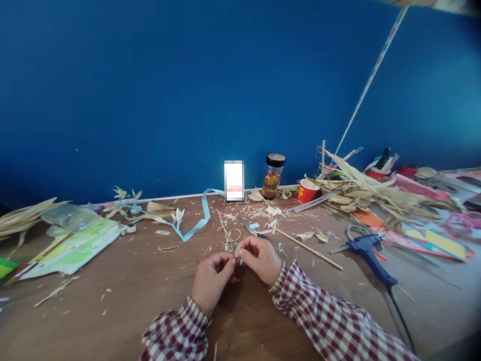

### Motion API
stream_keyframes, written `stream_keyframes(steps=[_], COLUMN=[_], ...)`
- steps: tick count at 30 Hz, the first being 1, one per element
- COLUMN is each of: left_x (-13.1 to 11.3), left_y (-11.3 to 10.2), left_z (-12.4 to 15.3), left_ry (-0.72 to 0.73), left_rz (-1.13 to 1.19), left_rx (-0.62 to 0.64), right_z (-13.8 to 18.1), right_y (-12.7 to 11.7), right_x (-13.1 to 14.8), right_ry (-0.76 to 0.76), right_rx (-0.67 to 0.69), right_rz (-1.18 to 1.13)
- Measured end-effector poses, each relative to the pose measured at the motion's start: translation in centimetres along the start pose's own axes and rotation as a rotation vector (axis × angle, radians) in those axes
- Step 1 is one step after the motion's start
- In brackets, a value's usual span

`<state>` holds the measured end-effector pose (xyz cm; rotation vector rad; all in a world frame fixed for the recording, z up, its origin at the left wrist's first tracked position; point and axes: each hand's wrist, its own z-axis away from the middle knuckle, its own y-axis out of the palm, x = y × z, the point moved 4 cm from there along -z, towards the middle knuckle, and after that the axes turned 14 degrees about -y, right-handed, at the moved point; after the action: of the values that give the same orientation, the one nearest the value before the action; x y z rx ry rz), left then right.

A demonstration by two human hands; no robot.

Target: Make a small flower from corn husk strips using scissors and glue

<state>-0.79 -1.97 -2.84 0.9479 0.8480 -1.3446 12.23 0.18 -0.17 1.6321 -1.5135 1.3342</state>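
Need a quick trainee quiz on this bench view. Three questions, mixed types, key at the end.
1. True or false: the left hand and right hand are close together, fingertips at a small pale piece.
2. Which stands beside the red cup? A) hammer B) black-lidded jar C) laptop
3. Fill in: the blue glue gun lies to the ____ of the right hand.

Key: 1 true; 2 B; 3 right.
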Motion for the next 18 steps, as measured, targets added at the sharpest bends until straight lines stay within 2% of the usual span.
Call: stream_keyframes(steps=[6,11,14,18], left_x=[0.2,0.1,-0.1,0.1], left_y=[-0.3,-0.5,-0.4,-0.3], left_z=[-0.1,0.1,0.2,0.1], left_ry=[-0.024,-0.028,-0.010,-0.003], left_rz=[0.043,0.040,0.012,-0.036], left_rx=[-0.037,-0.074,-0.060,-0.056], right_z=[-0.2,0.1,1.9,6.2], right_y=[0.0,-1.3,-3.8,-10.6], right_x=[-0.3,2.1,4.2,4.6], right_ry=[0.008,-0.002,-0.079,-0.105], right_rx=[-0.014,-0.006,0.019,-0.064], right_rz=[0.007,0.076,0.286,0.864])
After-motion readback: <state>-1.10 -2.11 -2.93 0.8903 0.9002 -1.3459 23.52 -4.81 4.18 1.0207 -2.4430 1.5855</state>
